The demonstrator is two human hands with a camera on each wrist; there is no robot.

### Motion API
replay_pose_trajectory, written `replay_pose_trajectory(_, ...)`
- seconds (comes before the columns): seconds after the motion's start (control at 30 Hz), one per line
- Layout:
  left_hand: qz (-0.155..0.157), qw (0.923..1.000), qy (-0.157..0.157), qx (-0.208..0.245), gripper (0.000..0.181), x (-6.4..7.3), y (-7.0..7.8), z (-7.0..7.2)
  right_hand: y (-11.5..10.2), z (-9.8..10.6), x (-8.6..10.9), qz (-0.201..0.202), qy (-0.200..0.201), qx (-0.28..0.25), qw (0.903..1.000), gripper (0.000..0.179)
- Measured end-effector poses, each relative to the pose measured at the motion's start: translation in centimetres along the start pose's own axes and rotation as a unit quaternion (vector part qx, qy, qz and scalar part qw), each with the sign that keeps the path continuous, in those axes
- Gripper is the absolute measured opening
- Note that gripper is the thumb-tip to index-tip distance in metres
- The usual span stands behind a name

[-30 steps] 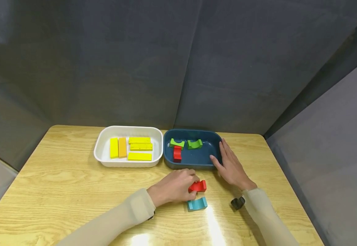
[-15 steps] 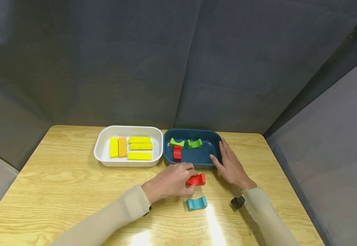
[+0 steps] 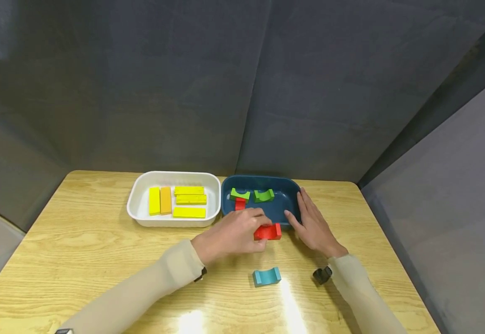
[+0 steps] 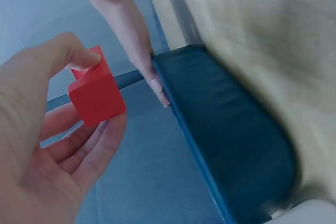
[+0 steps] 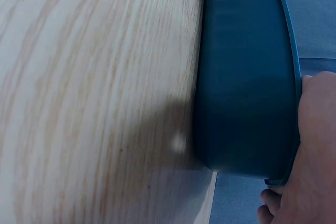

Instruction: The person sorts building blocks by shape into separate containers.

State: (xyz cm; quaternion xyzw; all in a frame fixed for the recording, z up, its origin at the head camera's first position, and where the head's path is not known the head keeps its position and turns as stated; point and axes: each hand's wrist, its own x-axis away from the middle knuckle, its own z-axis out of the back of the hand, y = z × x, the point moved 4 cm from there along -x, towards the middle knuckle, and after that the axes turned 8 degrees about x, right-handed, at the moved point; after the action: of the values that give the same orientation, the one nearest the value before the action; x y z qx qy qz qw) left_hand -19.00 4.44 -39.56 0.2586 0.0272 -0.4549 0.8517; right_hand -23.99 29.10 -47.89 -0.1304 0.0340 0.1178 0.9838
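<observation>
My left hand (image 3: 236,234) pinches a red toy block with a curved notch (image 3: 272,232) between thumb and fingers, just at the near side of the dark blue tray (image 3: 286,183). In the left wrist view the held block (image 4: 98,98) is lifted beside the tray's wall (image 4: 226,124). My right hand (image 3: 317,229) rests on the tray's right end, fingers straight along the outside and thumb over the rim. Inside the tray are two green notched blocks (image 3: 264,196) and another red one (image 3: 240,204), partly hidden by my left hand. A teal notched block (image 3: 267,277) lies on the table.
A white tray (image 3: 135,211) touches or nearly touches the blue tray's left side. It holds several yellow bar blocks (image 3: 189,212) and one orange bar (image 3: 165,200). Grey cloth panels (image 3: 175,93) stand behind the wooden table (image 3: 79,250).
My left hand has picked the red block up from beside the teal block and carried it away from me to the blue tray's near rim. My right hand stays at the tray.
</observation>
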Motion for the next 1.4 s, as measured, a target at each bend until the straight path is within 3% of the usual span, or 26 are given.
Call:
replay_pose_trajectory(0.23, 0.016, 0.9997, 0.000, -0.017, 0.042, -1.6, -0.2, 1.3, 0.0, 0.0, 0.1, 0.003, 0.003, 0.000, 1.0000, 0.087)
replay_pose_trajectory(0.5, 0.030, 0.9994, -0.003, -0.015, 0.044, -3.5, -1.0, 1.8, 0.3, -0.1, -0.1, 0.000, -0.004, 0.002, 1.0000, 0.089)
replay_pose_trajectory(0.87, 0.049, 0.9985, -0.005, -0.022, 0.044, -5.3, -3.4, 1.3, 0.2, -0.1, -0.1, 0.001, 0.000, -0.009, 1.0000, 0.089)
replay_pose_trajectory(1.4, 0.061, 0.9963, -0.029, -0.053, 0.039, -6.8, -5.3, -0.4, 0.1, 0.0, 0.0, 0.006, 0.004, -0.014, 0.9999, 0.088)
